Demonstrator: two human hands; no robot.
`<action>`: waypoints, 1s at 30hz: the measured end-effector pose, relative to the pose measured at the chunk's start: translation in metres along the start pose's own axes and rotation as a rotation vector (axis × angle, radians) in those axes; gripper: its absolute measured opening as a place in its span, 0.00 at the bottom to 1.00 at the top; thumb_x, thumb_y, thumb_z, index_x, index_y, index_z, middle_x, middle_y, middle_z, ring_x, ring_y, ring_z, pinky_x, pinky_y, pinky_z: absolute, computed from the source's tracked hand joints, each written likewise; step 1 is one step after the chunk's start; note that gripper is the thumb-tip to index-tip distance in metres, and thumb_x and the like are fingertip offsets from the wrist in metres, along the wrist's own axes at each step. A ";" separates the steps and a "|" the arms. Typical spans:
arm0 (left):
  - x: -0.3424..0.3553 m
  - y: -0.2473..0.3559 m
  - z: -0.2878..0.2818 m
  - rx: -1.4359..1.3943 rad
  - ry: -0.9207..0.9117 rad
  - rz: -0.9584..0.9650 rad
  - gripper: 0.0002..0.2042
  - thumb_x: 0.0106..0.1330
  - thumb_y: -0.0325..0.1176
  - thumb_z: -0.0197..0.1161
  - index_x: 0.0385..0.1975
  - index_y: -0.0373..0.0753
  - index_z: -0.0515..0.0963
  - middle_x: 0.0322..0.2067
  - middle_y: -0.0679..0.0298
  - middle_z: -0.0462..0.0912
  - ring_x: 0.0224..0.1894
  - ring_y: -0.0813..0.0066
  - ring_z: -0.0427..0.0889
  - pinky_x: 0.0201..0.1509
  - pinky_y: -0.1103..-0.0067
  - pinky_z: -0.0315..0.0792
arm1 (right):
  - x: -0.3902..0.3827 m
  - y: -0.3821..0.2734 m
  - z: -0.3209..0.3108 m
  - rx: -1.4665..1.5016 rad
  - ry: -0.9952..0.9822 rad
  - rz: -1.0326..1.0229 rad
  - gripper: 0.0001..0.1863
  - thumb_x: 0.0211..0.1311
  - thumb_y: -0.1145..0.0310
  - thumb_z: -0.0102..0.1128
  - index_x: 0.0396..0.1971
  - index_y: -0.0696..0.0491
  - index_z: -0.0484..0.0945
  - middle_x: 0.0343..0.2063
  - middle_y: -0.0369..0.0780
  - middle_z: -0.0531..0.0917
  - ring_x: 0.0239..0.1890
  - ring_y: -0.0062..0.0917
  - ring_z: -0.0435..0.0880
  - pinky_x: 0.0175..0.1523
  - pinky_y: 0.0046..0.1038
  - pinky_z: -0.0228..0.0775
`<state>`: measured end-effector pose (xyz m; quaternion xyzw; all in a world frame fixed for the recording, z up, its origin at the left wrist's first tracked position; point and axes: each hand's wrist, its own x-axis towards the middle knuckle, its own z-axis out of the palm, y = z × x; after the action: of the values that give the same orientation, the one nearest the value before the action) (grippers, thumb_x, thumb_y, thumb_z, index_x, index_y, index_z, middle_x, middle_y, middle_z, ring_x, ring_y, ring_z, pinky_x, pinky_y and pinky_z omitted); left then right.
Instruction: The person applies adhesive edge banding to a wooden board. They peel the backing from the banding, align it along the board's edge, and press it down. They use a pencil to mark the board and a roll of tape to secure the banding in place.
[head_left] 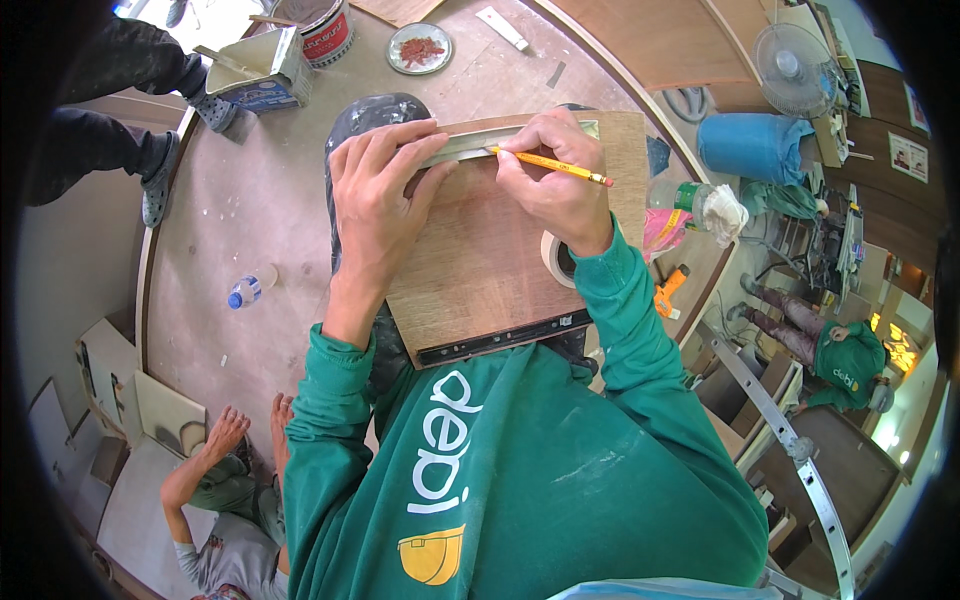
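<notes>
A brown wooden board (pixel 470 255) lies across my lap. Along its far edge runs a long, pale grey strip (pixel 470 147), which looks like a metal or plastic profile. My left hand (pixel 382 180) grips the strip's left part, fingers over it and thumb along its near side. In my right hand (pixel 560 175) is a yellow pencil (pixel 550 163), its tip touching the strip near the middle. A black drawer slide (pixel 505 338) sits along the board's near edge. Beside my right wrist lies a roll of tape (pixel 550 258), partly covered by the sleeve.
Ahead on the floor are a plate of reddish bits (pixel 420 48), a white tube (pixel 502 29), a paint bucket (pixel 325 35) and a box (pixel 262 75). A bottle (pixel 250 288) lies left; an orange tool (pixel 670 290) lies right. Other people stand and sit nearby.
</notes>
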<state>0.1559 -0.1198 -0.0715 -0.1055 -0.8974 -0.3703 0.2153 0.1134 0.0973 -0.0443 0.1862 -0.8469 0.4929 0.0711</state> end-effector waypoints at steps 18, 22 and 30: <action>0.000 -0.001 0.000 0.002 0.003 0.006 0.15 0.61 0.32 0.81 0.48 0.45 0.91 0.53 0.68 0.92 0.56 0.66 0.86 0.65 0.66 0.71 | 0.002 0.000 0.002 -0.003 0.016 0.001 0.04 0.56 0.77 0.75 0.29 0.54 0.87 0.26 0.38 0.87 0.35 0.31 0.82 0.39 0.32 0.76; 0.000 -0.001 0.000 0.003 0.002 0.010 0.15 0.61 0.32 0.81 0.48 0.45 0.91 0.53 0.68 0.92 0.56 0.66 0.86 0.65 0.66 0.71 | 0.002 -0.001 0.002 -0.010 0.026 -0.006 0.04 0.56 0.76 0.75 0.29 0.54 0.87 0.26 0.38 0.87 0.35 0.31 0.83 0.39 0.32 0.77; -0.001 -0.002 0.001 0.008 0.007 0.020 0.15 0.62 0.32 0.80 0.48 0.45 0.90 0.52 0.68 0.91 0.56 0.66 0.86 0.65 0.66 0.71 | 0.000 0.001 0.001 0.002 0.001 0.032 0.04 0.57 0.78 0.75 0.30 0.56 0.87 0.26 0.39 0.88 0.35 0.28 0.83 0.38 0.29 0.79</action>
<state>0.1559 -0.1206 -0.0744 -0.1125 -0.8970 -0.3650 0.2226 0.1130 0.0970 -0.0449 0.1726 -0.8492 0.4950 0.0634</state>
